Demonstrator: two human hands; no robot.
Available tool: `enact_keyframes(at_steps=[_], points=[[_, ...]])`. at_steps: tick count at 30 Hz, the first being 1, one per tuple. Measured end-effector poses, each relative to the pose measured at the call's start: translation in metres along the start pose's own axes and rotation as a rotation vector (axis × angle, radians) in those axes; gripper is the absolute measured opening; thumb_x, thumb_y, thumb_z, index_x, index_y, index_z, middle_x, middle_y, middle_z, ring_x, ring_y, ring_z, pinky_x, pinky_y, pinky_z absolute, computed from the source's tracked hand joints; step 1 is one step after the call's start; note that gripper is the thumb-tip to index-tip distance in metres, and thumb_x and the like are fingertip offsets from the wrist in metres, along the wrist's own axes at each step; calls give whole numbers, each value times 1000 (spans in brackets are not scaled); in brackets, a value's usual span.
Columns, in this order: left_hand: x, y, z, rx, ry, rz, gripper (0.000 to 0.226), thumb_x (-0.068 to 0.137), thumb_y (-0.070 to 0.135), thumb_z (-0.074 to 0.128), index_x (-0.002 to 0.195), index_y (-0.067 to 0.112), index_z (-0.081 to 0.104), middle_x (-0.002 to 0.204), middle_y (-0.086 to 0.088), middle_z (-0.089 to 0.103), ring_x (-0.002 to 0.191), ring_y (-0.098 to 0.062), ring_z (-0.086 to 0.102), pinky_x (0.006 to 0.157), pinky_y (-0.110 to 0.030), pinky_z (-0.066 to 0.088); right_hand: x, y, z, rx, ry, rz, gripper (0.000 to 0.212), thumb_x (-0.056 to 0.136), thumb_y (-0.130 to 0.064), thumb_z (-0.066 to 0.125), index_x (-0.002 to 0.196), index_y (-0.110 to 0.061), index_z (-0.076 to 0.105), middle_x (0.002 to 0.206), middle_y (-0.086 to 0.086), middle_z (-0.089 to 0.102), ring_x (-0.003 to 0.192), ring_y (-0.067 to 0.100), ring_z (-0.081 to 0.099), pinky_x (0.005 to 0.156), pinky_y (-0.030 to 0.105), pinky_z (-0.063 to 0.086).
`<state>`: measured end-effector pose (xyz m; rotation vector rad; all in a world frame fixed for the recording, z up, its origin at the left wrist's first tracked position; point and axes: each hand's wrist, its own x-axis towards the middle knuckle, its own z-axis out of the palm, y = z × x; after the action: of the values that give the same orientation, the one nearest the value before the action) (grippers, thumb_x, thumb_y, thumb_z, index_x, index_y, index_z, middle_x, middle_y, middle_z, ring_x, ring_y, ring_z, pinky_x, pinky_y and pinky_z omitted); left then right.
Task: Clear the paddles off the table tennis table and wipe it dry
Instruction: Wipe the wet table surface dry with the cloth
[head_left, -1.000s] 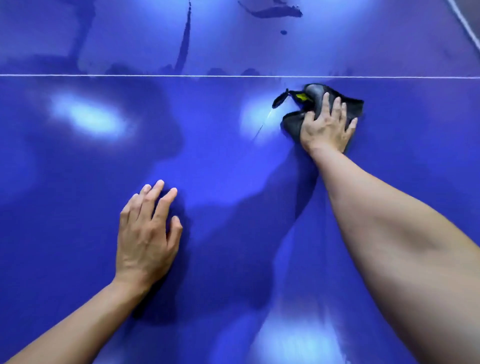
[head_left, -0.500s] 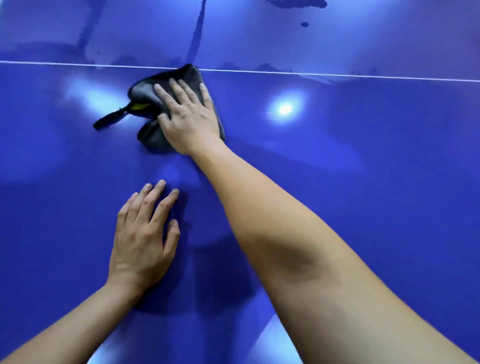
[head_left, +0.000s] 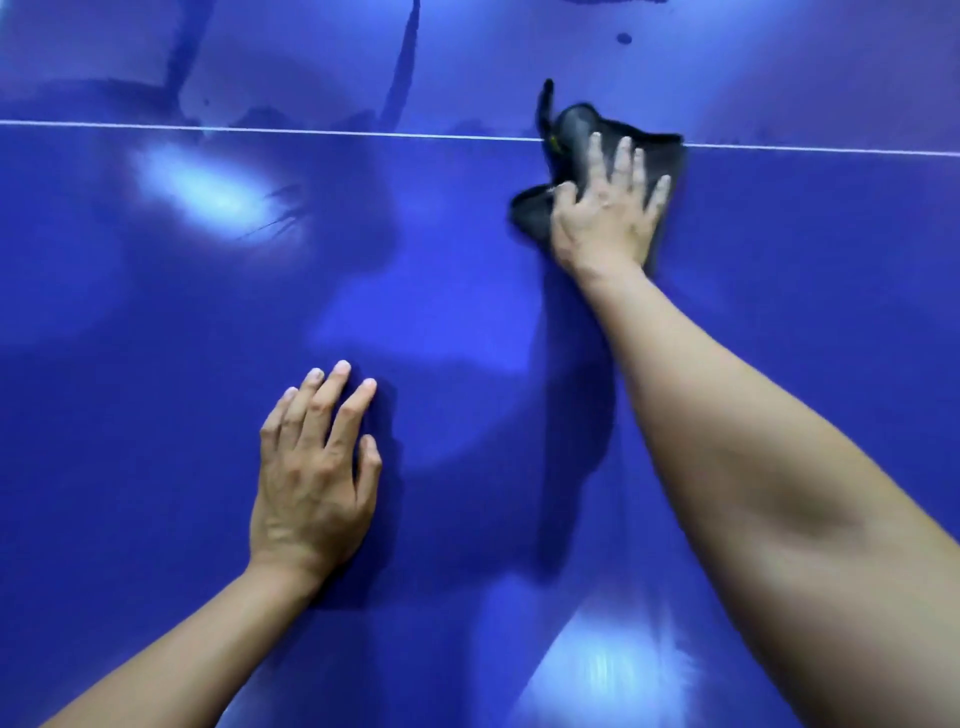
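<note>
From the head view, the right hand (head_left: 608, 213) lies flat on a dark cloth (head_left: 576, 135), fingers (head_left: 626, 161) spread and pressing it down onto the blue surface (head_left: 805, 291) rather than closed around it. The cloth sits across the thin white line (head_left: 311, 132) that runs from side to side, with a narrow strap-like end pointing away from the person; a small yellow mark shows on it, too blurred to make out. The left hand (head_left: 314, 478) rests palm down nearer the person, well apart from the cloth, fingers released and grasping nothing.

Nothing stands between the two hands, and wide bare room lies to either side of them. No edge of the surface comes into view.

Beyond the line, dark wet streaks (head_left: 402, 67) and a small dark spot (head_left: 623, 38) mark the top. The near part is glossy, with bright patches of reflected light (head_left: 202, 195) and the arms' shadows across it.
</note>
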<state>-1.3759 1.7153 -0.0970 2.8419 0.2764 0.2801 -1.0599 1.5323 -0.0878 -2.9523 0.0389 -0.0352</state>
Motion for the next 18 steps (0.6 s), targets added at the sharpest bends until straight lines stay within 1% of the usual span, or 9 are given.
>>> enact_keyframes(at_steps=[2,4,6,8,10,13,16,18], points=[[0,0,1,3,-1,2,49,97,21,44,143,10,54,155,-13,44,145,-34,38,120,-51,27,-46,-74,13,-18,-38,-285,67,96,-46,34,161,-29,26,168,5,22,156,19,16,125,53,0],[2,-3,1,1,10,5,48,95,19,46,142,9,55,154,-14,45,144,-36,39,119,-52,27,-99,-141,19,-11,-140,-566,66,97,-49,35,161,-34,24,169,0,20,156,16,13,125,51,-2],[3,-2,2,-5,6,20,47,94,17,47,140,8,56,152,-16,46,142,-38,40,119,-52,28,-133,-165,20,-1,-214,-708,63,99,-49,33,160,-36,22,169,-3,17,156,12,10,125,48,-4],[2,-2,1,-7,1,21,47,94,18,45,139,9,56,152,-16,47,141,-39,40,118,-53,28,-135,-150,20,22,-228,-733,61,101,-47,32,160,-37,23,169,-4,17,156,11,9,125,47,-5],[1,-1,1,4,-9,23,48,95,19,43,140,10,55,153,-14,45,142,-39,39,119,-51,27,-128,-106,17,7,-166,-655,62,99,-47,33,160,-38,25,168,-5,21,155,12,13,126,47,-2],[1,0,0,3,-21,3,48,96,21,40,141,11,54,154,-13,44,144,-36,37,120,-48,24,-110,-1,5,12,-29,-383,66,94,-46,35,158,-36,31,167,-2,27,154,15,20,126,50,4],[0,0,1,-11,-12,-8,48,96,20,40,141,11,54,154,-13,44,144,-35,37,120,-48,24,-95,105,-18,-6,-10,-86,69,92,-47,31,160,-33,27,167,4,25,155,19,18,126,51,2],[-2,-3,3,-21,-2,1,47,96,19,42,141,11,54,153,-13,45,144,-35,37,119,-48,25,-94,137,-26,-15,-2,51,67,95,-46,31,160,-31,26,168,6,23,156,21,16,126,51,2]])
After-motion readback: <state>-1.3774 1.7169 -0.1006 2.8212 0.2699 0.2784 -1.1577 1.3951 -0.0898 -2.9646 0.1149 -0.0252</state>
